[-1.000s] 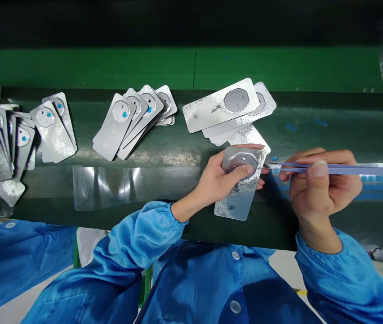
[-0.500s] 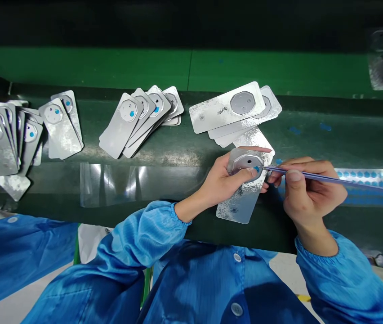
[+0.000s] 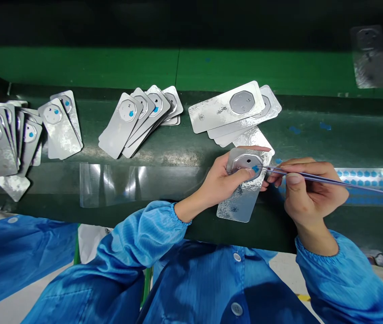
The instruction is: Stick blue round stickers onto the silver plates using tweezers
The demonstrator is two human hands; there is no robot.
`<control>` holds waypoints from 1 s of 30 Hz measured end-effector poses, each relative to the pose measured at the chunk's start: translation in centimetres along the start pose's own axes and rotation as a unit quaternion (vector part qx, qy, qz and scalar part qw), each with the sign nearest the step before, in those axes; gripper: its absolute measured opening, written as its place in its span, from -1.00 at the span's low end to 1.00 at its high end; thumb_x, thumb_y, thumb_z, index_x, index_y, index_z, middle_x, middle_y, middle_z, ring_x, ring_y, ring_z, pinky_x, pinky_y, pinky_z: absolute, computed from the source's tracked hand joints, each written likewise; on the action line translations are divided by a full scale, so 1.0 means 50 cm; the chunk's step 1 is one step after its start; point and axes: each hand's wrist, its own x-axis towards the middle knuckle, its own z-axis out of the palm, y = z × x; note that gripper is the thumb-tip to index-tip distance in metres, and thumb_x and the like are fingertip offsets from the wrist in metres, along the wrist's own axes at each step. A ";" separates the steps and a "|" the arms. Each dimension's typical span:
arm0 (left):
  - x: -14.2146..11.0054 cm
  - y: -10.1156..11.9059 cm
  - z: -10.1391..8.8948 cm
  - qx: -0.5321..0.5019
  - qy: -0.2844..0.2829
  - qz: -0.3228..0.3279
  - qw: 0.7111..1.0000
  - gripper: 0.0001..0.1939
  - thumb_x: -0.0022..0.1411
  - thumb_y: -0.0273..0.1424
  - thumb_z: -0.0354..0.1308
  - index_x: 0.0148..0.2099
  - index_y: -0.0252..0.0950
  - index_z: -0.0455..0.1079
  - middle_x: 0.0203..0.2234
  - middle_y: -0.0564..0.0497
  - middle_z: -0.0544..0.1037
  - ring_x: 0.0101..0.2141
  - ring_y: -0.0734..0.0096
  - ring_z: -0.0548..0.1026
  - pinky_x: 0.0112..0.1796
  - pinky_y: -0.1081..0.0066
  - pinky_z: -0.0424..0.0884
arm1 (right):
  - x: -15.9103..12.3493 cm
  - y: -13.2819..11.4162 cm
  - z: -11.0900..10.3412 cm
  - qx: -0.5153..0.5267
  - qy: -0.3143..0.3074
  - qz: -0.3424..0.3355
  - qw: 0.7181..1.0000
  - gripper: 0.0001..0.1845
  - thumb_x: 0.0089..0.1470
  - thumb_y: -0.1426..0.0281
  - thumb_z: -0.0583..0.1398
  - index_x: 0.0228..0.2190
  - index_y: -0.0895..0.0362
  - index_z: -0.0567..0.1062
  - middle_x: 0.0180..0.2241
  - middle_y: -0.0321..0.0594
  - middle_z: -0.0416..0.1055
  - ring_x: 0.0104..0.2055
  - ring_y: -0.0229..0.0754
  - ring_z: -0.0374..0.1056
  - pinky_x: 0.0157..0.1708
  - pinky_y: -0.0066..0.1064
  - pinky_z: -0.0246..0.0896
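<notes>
My left hand (image 3: 223, 180) grips a silver metal plate (image 3: 242, 198) with an octagonal raised part near its top, holding it tilted over the dark green belt (image 3: 178, 148). My right hand (image 3: 308, 191) pinches thin blue tweezers (image 3: 326, 179) whose tips rest on the octagon, where a small blue dot sticker (image 3: 255, 168) sits. A strip of blue dot stickers (image 3: 370, 174) lies to the right, behind my right hand.
A stack of bare plates (image 3: 232, 112) lies just behind my hands. Fanned piles of plates bearing blue dots lie at centre (image 3: 137, 119) and far left (image 3: 12, 135). A clear film (image 3: 124, 182) lies on the belt. One plate (image 3: 369, 56) rests on the green ledge.
My right hand brought the tweezers from the sticker strip to the plate's octagon, and a blue dot now shows at the tweezer tips. My left hand kept hold of the plate.
</notes>
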 end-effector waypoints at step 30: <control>-0.010 0.000 0.005 0.045 0.020 0.013 0.999 -0.38 0.26 0.02 0.66 0.16 -0.27 0.69 -0.19 -0.05 0.73 -0.20 0.18 0.72 -0.13 0.22 0.73 | -0.017 0.048 -0.003 -0.084 0.005 -0.227 0.970 -0.78 0.43 0.37 0.48 0.07 -0.03 0.81 -0.33 -0.21 0.77 -0.47 0.01 0.66 -0.55 -0.17 0.59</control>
